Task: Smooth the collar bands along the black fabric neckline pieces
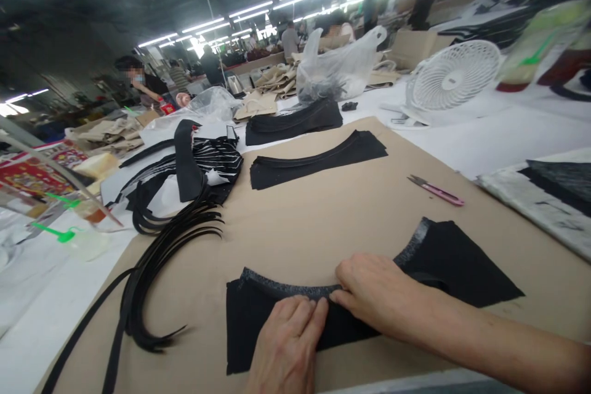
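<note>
A black curved panel [466,265], fabric or leather-like, lies on the tan board in front of me. A speckled grey band runs along its concave upper edge. My left hand [290,338] rests on the panel with fingers lying on it, their tips pressed at the grey band. Just right of those fingertips, my right hand [373,289] is closed, its thumb and curled fingers pinching the panel's edge. Part of a narrow dark strip [429,280] shows beside my right wrist; the rest is hidden. My left thumb cannot be seen.
Pink-handled thread snips [436,189] lie on the tan board [295,228]. Farther back are black panels [318,160]; black strips [148,283] bunch at left. A white fan [455,77], plastic bag [341,64] and green-nozzled bottles [69,240] stand around. People are in the background.
</note>
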Action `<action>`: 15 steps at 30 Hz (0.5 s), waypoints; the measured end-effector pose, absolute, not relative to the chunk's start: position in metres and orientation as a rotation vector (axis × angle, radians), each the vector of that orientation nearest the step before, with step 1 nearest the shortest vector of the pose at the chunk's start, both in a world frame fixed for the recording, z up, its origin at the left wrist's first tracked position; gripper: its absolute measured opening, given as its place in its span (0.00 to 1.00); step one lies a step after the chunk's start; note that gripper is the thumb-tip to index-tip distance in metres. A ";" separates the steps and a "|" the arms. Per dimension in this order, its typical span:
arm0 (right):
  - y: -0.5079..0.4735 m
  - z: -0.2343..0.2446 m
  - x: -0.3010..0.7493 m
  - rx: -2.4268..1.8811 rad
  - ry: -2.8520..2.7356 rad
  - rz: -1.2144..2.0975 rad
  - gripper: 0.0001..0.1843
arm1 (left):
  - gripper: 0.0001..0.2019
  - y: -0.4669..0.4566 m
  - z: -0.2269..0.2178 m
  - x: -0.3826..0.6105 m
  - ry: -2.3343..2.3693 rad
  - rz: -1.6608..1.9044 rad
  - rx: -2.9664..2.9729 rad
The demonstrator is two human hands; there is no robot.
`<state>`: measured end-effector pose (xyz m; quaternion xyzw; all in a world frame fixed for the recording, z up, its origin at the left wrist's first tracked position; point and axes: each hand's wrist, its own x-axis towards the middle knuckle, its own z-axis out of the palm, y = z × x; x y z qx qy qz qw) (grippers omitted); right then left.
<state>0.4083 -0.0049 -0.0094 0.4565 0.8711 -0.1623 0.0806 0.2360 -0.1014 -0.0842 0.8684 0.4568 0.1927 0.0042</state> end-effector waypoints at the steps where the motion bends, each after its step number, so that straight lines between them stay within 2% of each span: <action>1: 0.000 -0.007 0.416 1.354 2.585 -0.503 0.11 | 0.20 -0.101 -0.084 0.235 1.425 0.608 2.743; 6: 0.025 0.006 0.459 1.249 2.502 -0.721 0.17 | 0.20 -0.099 -0.088 0.234 1.451 0.577 2.827; 11: 0.030 0.001 0.478 1.269 2.427 -0.825 0.12 | 0.22 -0.099 -0.099 0.231 1.496 0.535 2.894; 15: 0.026 -0.007 0.477 1.301 2.443 -0.719 0.10 | 0.23 -0.100 -0.101 0.231 1.545 0.546 2.931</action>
